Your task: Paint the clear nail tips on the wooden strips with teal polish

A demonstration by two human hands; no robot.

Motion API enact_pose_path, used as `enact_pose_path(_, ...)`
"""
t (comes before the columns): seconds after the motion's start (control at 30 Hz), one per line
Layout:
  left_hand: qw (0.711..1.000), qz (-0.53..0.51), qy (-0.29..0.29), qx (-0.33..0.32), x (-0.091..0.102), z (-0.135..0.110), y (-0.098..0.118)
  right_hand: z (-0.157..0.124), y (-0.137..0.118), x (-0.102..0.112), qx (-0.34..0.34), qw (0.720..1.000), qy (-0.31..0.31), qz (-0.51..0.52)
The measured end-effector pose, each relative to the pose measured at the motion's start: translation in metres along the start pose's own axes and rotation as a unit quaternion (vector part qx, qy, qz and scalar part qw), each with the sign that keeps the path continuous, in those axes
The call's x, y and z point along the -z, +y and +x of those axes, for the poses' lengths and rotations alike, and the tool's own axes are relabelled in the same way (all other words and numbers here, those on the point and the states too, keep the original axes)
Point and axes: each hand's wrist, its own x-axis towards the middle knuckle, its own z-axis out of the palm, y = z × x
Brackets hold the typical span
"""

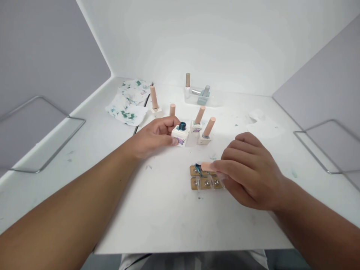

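With thumb and fingers, my left hand [156,137] grips an uncapped white nail polish bottle [180,135], its neck coated in dark teal. Pinched in my right hand [250,172] is the peach cap of a nail polish brush [207,166]. The brush end is over the far one of two small wooden nail stands [194,183], close to a teal-coated nail tip. Clear nail tips [198,183] stick out from the near stand. My right fingers hide the stands' right ends, and the bristles are hard to make out.
Peach-capped polish bottles [204,135] stand behind the stands and farther left. At the back a clear tray [194,98] holds several bottles. Stained wipes [128,103] lie at back left. Bent metal wire frames [42,135] stand on both sides.
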Motion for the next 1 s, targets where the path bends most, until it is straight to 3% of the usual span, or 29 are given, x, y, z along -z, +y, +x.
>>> enact_pose_path(0.17,1.000,-0.001,0.003,0.002,-0.001,0.000,0.000,0.002,-0.002,-0.004,-0.018,0.999,-0.038,-0.010)
enact_pose_path(0.43,1.000,-0.004,-0.004,0.001,-0.001,0.000,0.001,-0.006,0.002,0.003,0.011,0.998,-0.024,0.063)
enact_pose_path(0.6,1.000,-0.013,0.002,-0.002,0.000,0.001,-0.001,-0.004,0.001,0.000,-0.010,0.999,0.013,0.028)
enact_pose_path(0.77,1.000,-0.021,0.001,-0.014,0.003,0.001,-0.004,-0.001,-0.001,-0.003,-0.029,0.999,-0.014,0.003)
enact_pose_path(1.0,1.000,-0.023,0.006,-0.003,0.000,0.001,-0.001,-0.009,-0.001,0.002,-0.011,0.996,-0.029,0.080)
